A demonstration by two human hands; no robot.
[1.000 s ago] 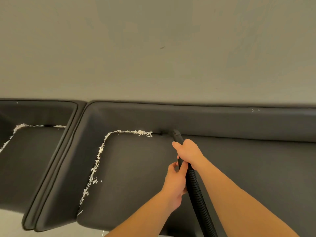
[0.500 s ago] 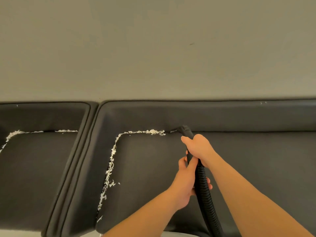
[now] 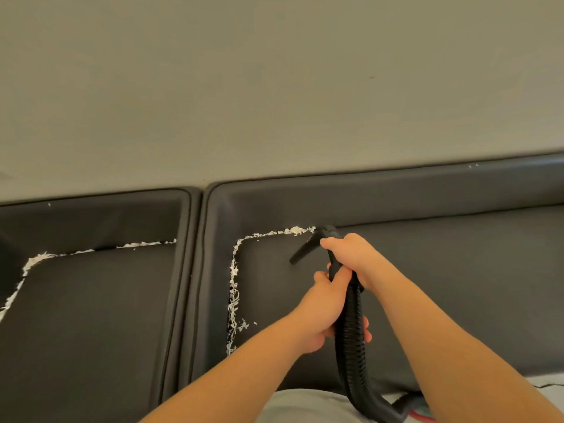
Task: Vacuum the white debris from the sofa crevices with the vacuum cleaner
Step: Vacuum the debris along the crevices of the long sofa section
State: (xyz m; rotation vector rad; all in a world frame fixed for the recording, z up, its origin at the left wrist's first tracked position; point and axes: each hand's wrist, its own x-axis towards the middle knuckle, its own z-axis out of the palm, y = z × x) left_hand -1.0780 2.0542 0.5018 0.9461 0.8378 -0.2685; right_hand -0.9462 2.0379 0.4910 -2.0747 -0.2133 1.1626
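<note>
Where the dark sofa (image 3: 457, 270) stands against a plain grey wall (image 3: 274, 87), its wide right seat cushion (image 3: 457, 300) fills most of the lower view, and a second seat (image 3: 85, 315) lies just beside it on the left, the two parted by a piped seam. A black ribbed vacuum hose (image 3: 351, 340) rises from the near edge of the sofa up across the right cushion to a black crevice nozzle (image 3: 305, 248), which lies tilted on the cushion near the back crevice, its tip pointing toward the left and the near edge, apart from the debris. The left hand (image 3: 326, 309) curls round the hose low down, thumb up along the tube; the right hand (image 3: 351, 254) grips the stiff neck just above it, fingers wrapped over the top. White debris (image 3: 233, 288) lines the left side crevice of the right cushion and bends round its far-left corner along the back crevice, ending just beside the nozzle's bend. More white debris (image 3: 39, 257) lines the back and left crevices of the left seat. A few loose flakes (image 3: 244, 325) lie on the right cushion near its left edge.
</note>
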